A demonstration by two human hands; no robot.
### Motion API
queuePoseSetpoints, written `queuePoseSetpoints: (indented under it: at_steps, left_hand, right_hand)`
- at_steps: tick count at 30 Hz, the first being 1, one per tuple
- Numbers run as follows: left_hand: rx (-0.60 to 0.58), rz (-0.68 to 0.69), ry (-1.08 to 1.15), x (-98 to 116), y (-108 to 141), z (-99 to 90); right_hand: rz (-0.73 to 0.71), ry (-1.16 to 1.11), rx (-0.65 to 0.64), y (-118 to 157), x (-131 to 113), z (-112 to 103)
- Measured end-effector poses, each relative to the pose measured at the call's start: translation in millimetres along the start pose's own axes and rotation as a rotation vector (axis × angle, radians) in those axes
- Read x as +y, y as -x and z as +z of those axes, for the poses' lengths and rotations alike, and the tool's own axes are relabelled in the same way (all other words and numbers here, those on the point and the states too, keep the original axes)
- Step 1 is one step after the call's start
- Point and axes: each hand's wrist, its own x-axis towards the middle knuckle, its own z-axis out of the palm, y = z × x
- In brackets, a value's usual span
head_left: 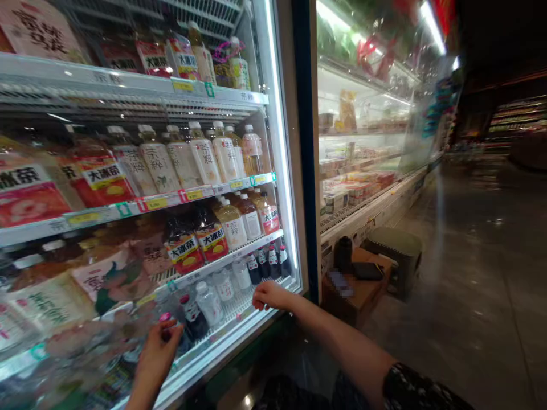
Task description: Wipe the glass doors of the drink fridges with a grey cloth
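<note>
A lit drinks cooler stands before me, and both my hands are at its lowest shelf [231, 319]. My left hand [157, 345] has bent fingers with a gap between thumb and forefinger; no object shows in it. Just beyond its fingertips is a bottle's pink cap [164, 317], and I cannot tell if they touch. Right of it are a dark bottle [194, 316] and a clear plastic bottle [209, 303]. My right hand [271, 295] hangs over the shelf's front part, fingers loosely curved and nothing visible in them. Behind it stand small dark bottles [262, 262].
Upper shelves hold rows of tea bottles [205, 154] behind price strips [158, 203]. Transparent glass with blurred reflections covers the lower left. Right of the dark frame [305, 142], a cardboard box [371, 267] carries a black container and a wallet-like item, beside a green-grey stool [395, 256].
</note>
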Motion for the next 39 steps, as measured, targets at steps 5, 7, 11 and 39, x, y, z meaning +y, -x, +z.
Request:
queuePoseSetpoints:
  at_steps: [5,7,11,39]
  left_hand:
    - [-0.125,0.010,-0.065,27,-3,-11.8]
    - [-0.156,0.000,-0.057,36,1,-11.3]
    - [-0.123,-0.109,0.106,52,21,-11.2]
    - [-0.742,-0.080,0.851,103,92,-55.1]
  right_hand:
    - [-0.072,-0.021,0.195,-17,-20,4]
    - [-0.080,-0.036,0.250,-21,-23,7]
    - [-0.078,-0.110,0.258,-17,-26,10]
    - [-0.198,-0.665,-0.636,61,-34,-36]
